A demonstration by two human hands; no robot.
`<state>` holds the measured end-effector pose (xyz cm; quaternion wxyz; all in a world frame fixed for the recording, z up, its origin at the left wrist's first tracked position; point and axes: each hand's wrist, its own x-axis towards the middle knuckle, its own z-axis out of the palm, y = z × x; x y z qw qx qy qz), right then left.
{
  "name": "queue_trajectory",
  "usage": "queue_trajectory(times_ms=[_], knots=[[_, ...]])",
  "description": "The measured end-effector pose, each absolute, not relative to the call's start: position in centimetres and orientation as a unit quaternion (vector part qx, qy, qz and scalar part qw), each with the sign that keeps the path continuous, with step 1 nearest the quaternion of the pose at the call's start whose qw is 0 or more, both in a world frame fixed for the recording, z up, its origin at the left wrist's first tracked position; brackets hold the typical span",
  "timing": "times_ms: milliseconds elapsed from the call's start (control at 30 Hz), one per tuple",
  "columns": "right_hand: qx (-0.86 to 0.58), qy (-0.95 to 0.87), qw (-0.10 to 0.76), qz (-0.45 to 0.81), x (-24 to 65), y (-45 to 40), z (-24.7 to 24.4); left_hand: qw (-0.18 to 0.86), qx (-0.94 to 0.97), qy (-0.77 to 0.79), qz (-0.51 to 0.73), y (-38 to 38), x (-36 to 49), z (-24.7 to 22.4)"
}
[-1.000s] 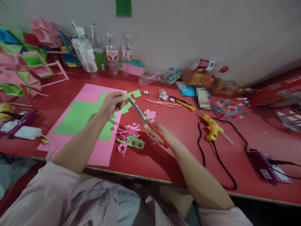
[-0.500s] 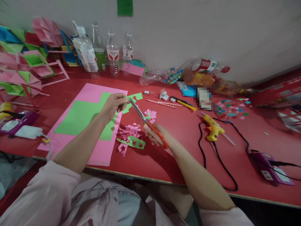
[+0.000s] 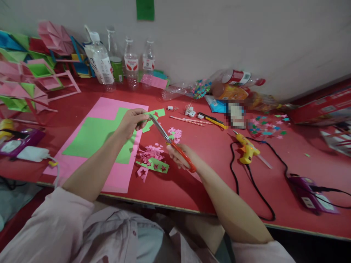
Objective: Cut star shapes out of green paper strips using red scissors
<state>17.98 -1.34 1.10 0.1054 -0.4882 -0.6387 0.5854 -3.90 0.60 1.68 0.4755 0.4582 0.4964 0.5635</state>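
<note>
The small piece of green paper (image 3: 161,112) is above the red table (image 3: 197,193), at the tips of the scissors (image 3: 184,152), with its far end reaching past the blades and showing a star-shaped hole. The left hand (image 3: 135,119) has it in a close pinch between thumb and fingertips; how much paper lies inside that pinch cannot be told. The paper looks very light, thin and fairly crisp, likely to bend or tear where the hole leaves narrow bands, so it is best taken flat by a solid margin, with light pressure and the fingertips clear of the blades. The right hand (image 3: 177,155) is closed around the orange handles, the blades pointing up toward the left hand and looking nearly together. The scissors should feel stiff and somewhat heavier, steadiest when held by the handle loops. Just below the blades lie a heap of pink scraps (image 3: 150,150) and a green offcut (image 3: 157,166) with star-shaped holes, loose and easily brushed aside; small pink stars (image 3: 175,133) lie near the right hand. Beyond the left wrist, a green sheet (image 3: 94,135) lies on a larger pink sheet (image 3: 117,179). Farther to the right is a yellow glue gun (image 3: 248,149), well apart from both hands.
</note>
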Motion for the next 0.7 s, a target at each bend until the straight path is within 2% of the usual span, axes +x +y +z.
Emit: queue_trajectory(times_ms=[467, 700], knots=[[-0.490, -0.634, 0.111, 0.589, 17.9, -1.2, 1.0, 0.483, 0.457, 0.479, 0.573, 0.6, -3.9, 1.4], [-0.424, -0.647, 0.141, 0.618, 18.4, -1.1, 0.3, 0.501, 0.476, 0.442, 0.572, 0.9, -3.8, 0.6]])
